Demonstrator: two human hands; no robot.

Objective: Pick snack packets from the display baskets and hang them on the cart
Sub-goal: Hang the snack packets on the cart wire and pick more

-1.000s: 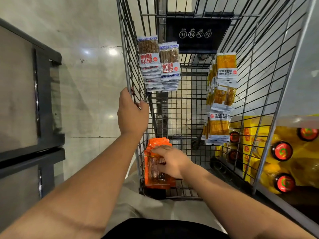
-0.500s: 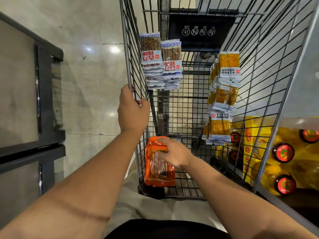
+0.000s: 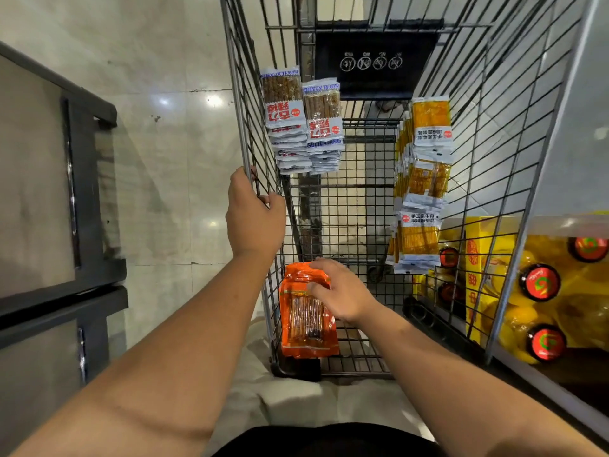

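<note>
A black top [image 3: 329, 440] shows nearest, pale beige trousers [image 3: 290, 397] past it; forearms are bare down to the left hand [image 3: 255, 219] and right hand [image 3: 342, 291].

Glossy pale tiled floor [image 3: 171, 133] reflects ceiling lights beside a dark shelving frame [image 3: 89, 199].

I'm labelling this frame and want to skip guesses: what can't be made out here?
All in the head view:
1. Top of the orange packets: covered by the right hand gripping them, so any hook is hidden.
2. Fingertips of the left hand: curled behind the cart wire it grips.
3. Icons on the black sign: too small to read.
4. The yellow bottles: cut off by the right edge, crossed by cart wires.
</note>
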